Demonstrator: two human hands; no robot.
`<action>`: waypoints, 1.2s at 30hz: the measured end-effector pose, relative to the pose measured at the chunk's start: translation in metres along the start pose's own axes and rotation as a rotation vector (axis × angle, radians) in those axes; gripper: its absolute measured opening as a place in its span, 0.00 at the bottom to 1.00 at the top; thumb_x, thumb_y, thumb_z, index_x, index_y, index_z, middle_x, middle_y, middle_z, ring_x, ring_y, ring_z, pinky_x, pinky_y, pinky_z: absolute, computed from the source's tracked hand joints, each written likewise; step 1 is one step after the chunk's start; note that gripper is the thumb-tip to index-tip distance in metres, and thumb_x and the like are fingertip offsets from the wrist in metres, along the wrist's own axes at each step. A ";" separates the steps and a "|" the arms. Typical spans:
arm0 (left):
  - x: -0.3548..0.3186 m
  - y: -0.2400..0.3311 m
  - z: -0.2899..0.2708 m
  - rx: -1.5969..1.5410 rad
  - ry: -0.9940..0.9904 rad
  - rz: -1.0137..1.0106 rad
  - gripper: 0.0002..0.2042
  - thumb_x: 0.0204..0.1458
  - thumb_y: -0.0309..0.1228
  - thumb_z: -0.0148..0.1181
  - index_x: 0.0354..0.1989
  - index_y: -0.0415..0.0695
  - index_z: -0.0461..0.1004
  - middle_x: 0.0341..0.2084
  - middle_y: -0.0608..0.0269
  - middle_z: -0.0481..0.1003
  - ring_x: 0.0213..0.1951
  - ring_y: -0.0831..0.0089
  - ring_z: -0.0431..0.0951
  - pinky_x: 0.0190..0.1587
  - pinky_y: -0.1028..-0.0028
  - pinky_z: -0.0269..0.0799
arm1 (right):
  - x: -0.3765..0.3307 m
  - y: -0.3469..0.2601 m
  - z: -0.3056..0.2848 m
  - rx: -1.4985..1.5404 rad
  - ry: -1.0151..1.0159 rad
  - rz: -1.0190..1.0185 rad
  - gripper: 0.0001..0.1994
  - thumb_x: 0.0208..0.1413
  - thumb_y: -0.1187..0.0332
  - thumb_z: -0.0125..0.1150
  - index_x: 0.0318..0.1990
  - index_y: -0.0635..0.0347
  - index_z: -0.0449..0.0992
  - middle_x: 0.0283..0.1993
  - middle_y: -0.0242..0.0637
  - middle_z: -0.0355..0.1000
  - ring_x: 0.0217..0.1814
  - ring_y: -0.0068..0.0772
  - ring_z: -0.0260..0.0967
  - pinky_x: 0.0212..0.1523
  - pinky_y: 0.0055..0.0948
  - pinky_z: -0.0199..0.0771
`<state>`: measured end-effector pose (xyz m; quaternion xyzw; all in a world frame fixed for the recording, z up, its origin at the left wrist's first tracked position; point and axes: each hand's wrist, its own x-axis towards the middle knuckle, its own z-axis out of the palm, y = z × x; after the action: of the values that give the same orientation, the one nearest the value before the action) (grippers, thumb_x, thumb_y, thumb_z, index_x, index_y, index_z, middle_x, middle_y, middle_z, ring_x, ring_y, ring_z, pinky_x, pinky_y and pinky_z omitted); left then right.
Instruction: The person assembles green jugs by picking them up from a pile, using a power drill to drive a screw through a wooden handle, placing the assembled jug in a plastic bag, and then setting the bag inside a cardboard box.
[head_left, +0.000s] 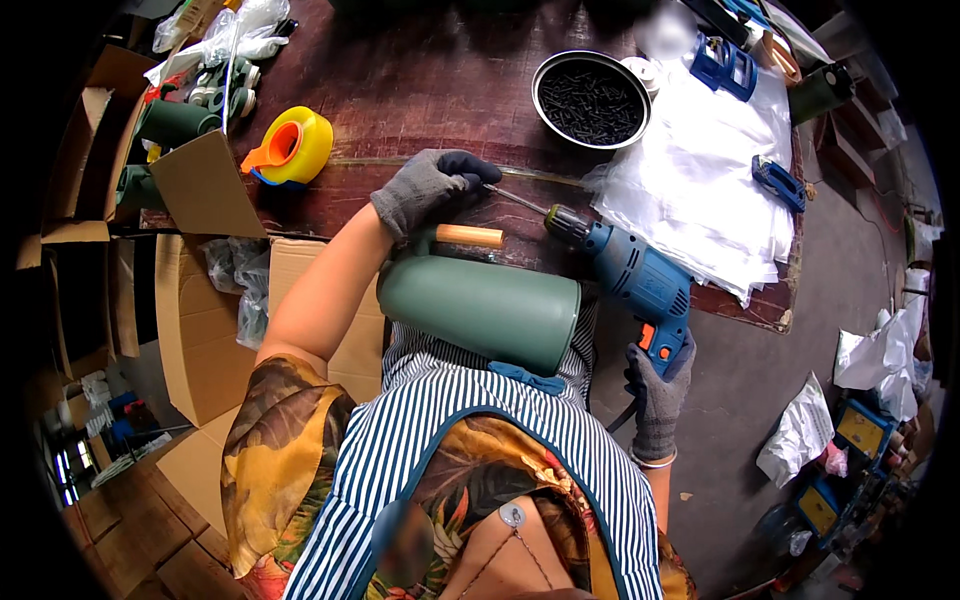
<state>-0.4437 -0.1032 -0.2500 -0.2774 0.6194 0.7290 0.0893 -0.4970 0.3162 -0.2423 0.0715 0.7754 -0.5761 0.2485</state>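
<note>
My right hand (662, 395), in a grey glove, grips the handle of a blue power drill (645, 278). A long thin bit (520, 199) juts from its chuck toward the left. At the bit's tip, the closed fingers of my gloved left hand (425, 190) pinch something too small to make out. Below that hand, a green jug-like vessel (480, 308) lies on its side across my lap, against the table edge. A light wooden grip (470, 236) shows on its upper side, partly hidden near my left wrist.
A metal bowl (538, 105) of black screws stands on the dark red table (420, 90). White plastic sheets (690, 180) cover its right side, with a blue tool (778, 183) on them. Yellow tape (318, 150) sits left. Cardboard boxes (195, 340) crowd the left.
</note>
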 end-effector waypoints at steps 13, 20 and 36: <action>-0.004 -0.009 0.019 0.798 0.222 0.492 0.19 0.50 0.17 0.57 0.51 0.45 0.82 0.43 0.60 0.83 0.41 0.72 0.83 0.50 0.72 0.78 | 0.015 0.003 -0.019 0.055 -0.202 0.009 0.32 0.56 0.68 0.69 0.65 0.60 0.60 0.40 0.36 0.74 0.31 0.24 0.74 0.30 0.24 0.79; -0.031 0.002 0.034 0.797 0.645 0.614 0.22 0.54 0.29 0.66 0.59 0.45 0.76 0.49 0.61 0.80 0.52 0.69 0.78 0.58 0.68 0.73 | 0.042 0.019 -0.019 0.581 -0.363 0.213 0.23 0.69 0.52 0.54 0.61 0.61 0.68 0.49 0.45 0.76 0.42 0.39 0.78 0.38 0.37 0.86; -0.068 -0.030 -0.006 0.207 -0.007 0.148 0.24 0.51 0.21 0.67 0.59 0.37 0.74 0.57 0.57 0.76 0.59 0.67 0.75 0.66 0.66 0.68 | 0.057 -0.022 -0.084 0.376 -0.358 0.487 0.26 0.70 0.47 0.50 0.58 0.65 0.69 0.42 0.46 0.76 0.31 0.34 0.74 0.26 0.27 0.75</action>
<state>-0.3712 -0.0880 -0.2407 -0.2179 0.7098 0.6666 0.0656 -0.5805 0.3766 -0.2321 0.1965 0.5602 -0.6361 0.4929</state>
